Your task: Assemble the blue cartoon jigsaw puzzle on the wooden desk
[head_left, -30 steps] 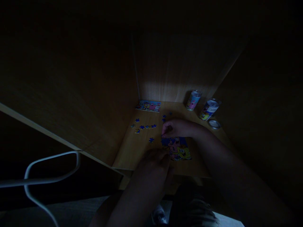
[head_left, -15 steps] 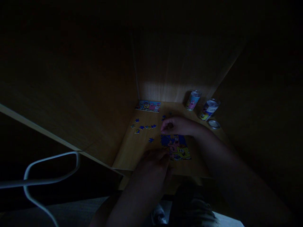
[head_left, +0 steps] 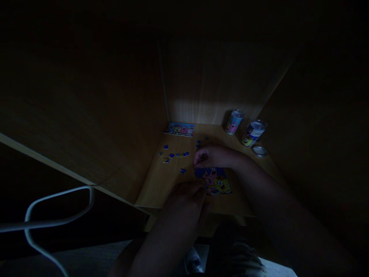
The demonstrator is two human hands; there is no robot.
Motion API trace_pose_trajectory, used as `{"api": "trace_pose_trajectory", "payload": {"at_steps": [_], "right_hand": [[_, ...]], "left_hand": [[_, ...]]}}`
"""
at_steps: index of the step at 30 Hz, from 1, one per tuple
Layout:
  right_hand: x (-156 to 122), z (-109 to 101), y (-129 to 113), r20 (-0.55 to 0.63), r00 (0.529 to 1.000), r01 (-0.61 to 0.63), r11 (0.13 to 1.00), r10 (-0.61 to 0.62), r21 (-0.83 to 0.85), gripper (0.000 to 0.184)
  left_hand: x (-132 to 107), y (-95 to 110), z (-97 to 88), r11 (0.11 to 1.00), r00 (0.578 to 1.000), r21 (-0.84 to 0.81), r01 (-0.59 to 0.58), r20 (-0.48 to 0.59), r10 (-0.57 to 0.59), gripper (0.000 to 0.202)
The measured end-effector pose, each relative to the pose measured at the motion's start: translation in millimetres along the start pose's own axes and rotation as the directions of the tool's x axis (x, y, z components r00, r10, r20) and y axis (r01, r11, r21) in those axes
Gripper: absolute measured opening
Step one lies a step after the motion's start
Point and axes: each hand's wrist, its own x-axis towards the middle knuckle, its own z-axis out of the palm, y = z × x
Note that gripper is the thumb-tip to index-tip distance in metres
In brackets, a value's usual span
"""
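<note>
A partly built cartoon jigsaw puzzle [head_left: 215, 181] lies on the wooden desk [head_left: 161, 184]. My right hand [head_left: 211, 157] hovers at the puzzle's far left corner, fingers curled in a pinch; what it holds is too dark to name. My left hand [head_left: 187, 196] rests at the puzzle's near left edge, fingers curled down in shadow. Several loose blue puzzle pieces [head_left: 174, 155] lie scattered left of the hands.
A finished picture card [head_left: 179, 129] leans by the back wall. Two printed tins [head_left: 234, 122] [head_left: 253, 133] stand at the back right, with a round lid [head_left: 260, 151] beside them. A white cable [head_left: 57, 207] loops at the lower left. The scene is very dark.
My right hand lifted slightly off the puzzle's far corner, then came back down to it. The left hand stayed in place.
</note>
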Motion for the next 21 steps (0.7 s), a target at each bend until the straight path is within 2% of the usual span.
{"api": "trace_pose_trajectory", "payload": {"at_steps": [8, 14, 17, 21], "right_hand": [[-1.1, 0.8, -3.1, 0.010, 1.000, -0.012, 1.000, 0.012, -0.002, 0.009], [-0.9, 1.9, -4.4, 0.007, 0.999, -0.049, 0.999, 0.049, 0.013, 0.016], [-2.0, 1.4, -7.0, 0.009, 0.999, -0.036, 0.998, 0.036, 0.058, 0.016], [-4.7, -1.3, -10.2, 0.075, 0.997, -0.017, 0.990, 0.006, 0.142, 0.013]], "left_hand": [[-1.8, -0.5, 0.2, 0.999, 0.997, 0.015, -0.046, -0.056, 0.047, 0.019], [-0.6, -4.0, 1.2, 1.000, 0.999, 0.002, -0.025, -0.019, 0.025, 0.018], [-0.3, -2.8, 0.2, 1.000, 1.000, -0.007, -0.024, -0.016, 0.024, 0.018], [-1.4, -1.5, -0.2, 1.000, 1.000, -0.011, -0.017, -0.026, 0.017, 0.021]]}}
